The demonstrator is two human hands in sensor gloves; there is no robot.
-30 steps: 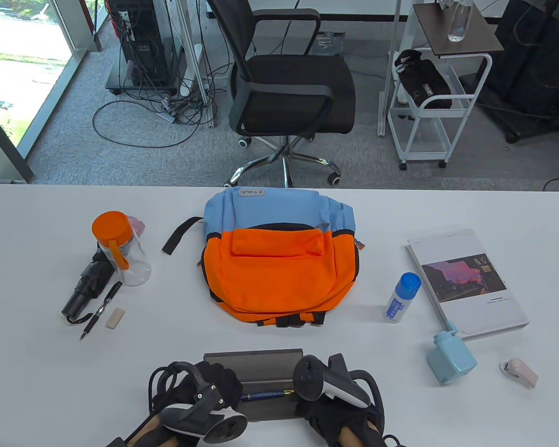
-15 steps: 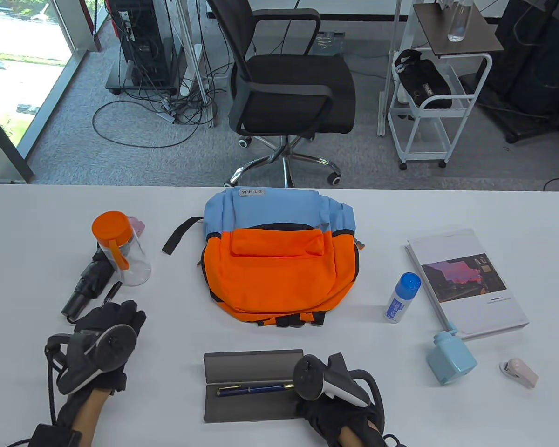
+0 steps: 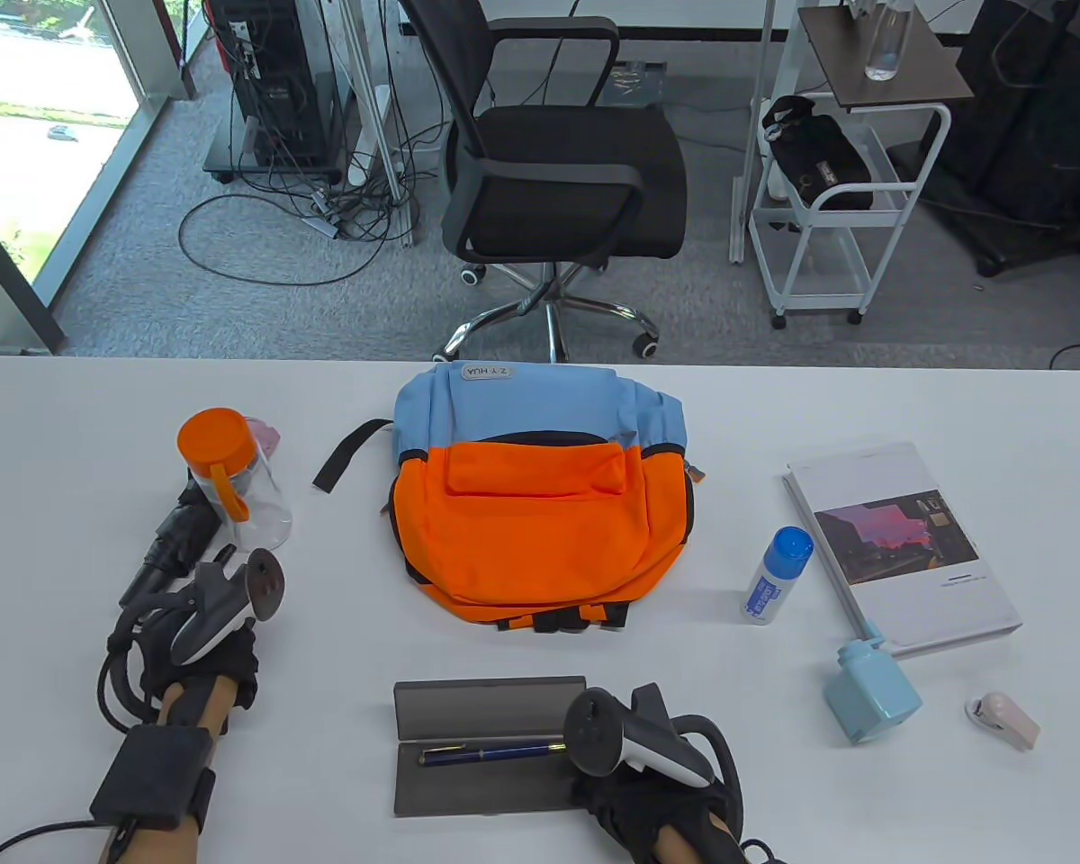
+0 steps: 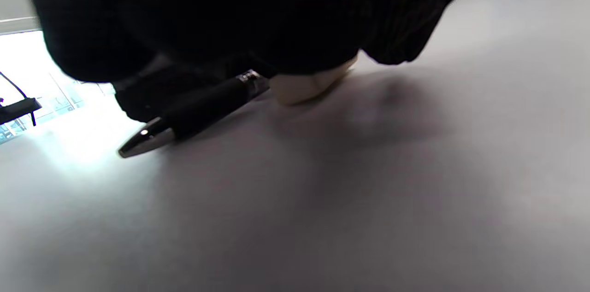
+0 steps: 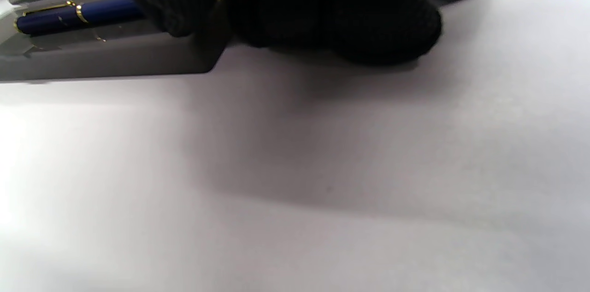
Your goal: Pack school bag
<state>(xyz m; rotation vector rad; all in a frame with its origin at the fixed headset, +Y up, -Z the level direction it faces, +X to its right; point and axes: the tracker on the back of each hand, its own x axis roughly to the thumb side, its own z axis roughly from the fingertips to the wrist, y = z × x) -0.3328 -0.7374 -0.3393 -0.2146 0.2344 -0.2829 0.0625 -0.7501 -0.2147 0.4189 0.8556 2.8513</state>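
Left hand [image 3: 207, 661] covers black pen [image 4: 184, 114] and eraser [image 4: 309, 84], left of backpack [image 3: 540, 504]; finger state indiscernible. Right hand [image 3: 657, 801] rests on open pen case [image 3: 486, 747] nearer than backpack; fingers hidden.

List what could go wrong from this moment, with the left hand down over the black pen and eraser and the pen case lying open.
1. The left hand covers both the black pen and the eraser; the grip may catch only one, or nudge the other away.
2. The folded umbrella and the orange-lidded cup sit close behind; a careless lift could bump the cup.
3. The pen case is open beside the right hand; a jolt could roll out the blue pen.
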